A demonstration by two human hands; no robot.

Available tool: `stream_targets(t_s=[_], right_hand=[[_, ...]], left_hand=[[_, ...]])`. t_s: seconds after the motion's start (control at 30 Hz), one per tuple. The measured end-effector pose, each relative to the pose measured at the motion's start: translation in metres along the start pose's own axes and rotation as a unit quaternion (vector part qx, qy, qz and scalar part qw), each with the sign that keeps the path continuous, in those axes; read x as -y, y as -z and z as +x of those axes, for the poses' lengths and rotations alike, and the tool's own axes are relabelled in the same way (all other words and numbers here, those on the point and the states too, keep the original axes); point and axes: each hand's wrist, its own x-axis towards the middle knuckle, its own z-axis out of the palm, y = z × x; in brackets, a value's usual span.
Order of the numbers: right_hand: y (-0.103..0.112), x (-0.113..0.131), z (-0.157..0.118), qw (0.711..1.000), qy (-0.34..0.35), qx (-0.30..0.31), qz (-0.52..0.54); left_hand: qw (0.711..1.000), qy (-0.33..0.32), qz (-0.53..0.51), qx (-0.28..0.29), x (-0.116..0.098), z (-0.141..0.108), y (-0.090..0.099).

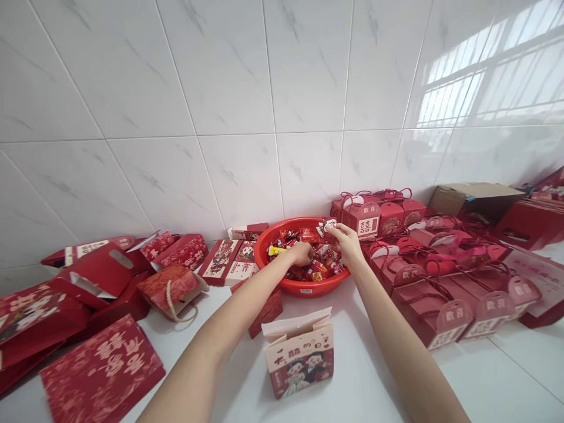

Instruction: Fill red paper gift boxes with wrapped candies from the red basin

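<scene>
A round red plastic basin point(308, 288) stands near the wall, filled with wrapped candies point(318, 271) in red, yellow and white. Down among these sweets is my left hand point(301, 254), its fingers curled; what they hold is hidden. At the basin's right rim my right hand point(347, 239) pinches a small red and white wrapped candy point(329, 224) between thumb and fingers. In front of the basin, between my forearms, a red and cream paper gift box point(300, 363) with a cartoon couple stands upright, its top open.
To the right, rows of red gift boxes with cord handles point(440, 294) stand close together, with a cardboard box point(478, 194) behind. Flattened and folded red boxes point(106, 376) lie on the left. Another red box point(267, 311) lies before the basin. A tiled wall point(238, 170) bounds the back.
</scene>
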Motion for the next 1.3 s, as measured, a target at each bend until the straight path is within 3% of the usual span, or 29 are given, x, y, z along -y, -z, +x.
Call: stream_targets(t_s=[0.2, 0.43, 0.63, 0.8, 0.93, 1.1, 1.2, 1.3], right_hand=[[0.003, 0.014, 0.000, 0.999, -0.011, 0.026, 0.043], [-0.006, 0.054, -0.030, 0.977, -0.029, 0.192, 0.084], [-0.016, 0.078, -0.068, 0.956, -0.026, 0.290, 0.044], [-0.019, 0.090, -0.092, 0.946, -0.008, 0.321, 0.038], [-0.017, 0.101, -0.107, 0.941, 0.000, 0.339, 0.008], [-0.012, 0.107, -0.113, 0.937, 0.001, 0.348, -0.031], [-0.010, 0.107, -0.115, 0.926, -0.014, 0.375, -0.050], [-0.009, 0.110, -0.119, 0.910, -0.008, 0.409, -0.065]], left_hand=[[0.977, -0.073, -0.151, -0.128, -0.013, -0.017, 0.024], [0.917, -0.141, -0.283, -0.242, -0.036, -0.083, 0.045], [0.897, -0.190, -0.238, -0.321, -0.061, -0.148, 0.050], [0.887, -0.196, -0.198, -0.369, -0.069, -0.181, 0.046], [0.886, -0.203, -0.217, -0.355, -0.068, -0.203, 0.040], [0.904, -0.186, -0.271, -0.273, -0.066, -0.226, 0.037], [0.926, -0.191, -0.190, -0.264, -0.066, -0.238, 0.038], [0.958, -0.186, -0.104, -0.193, -0.065, -0.249, 0.037]])
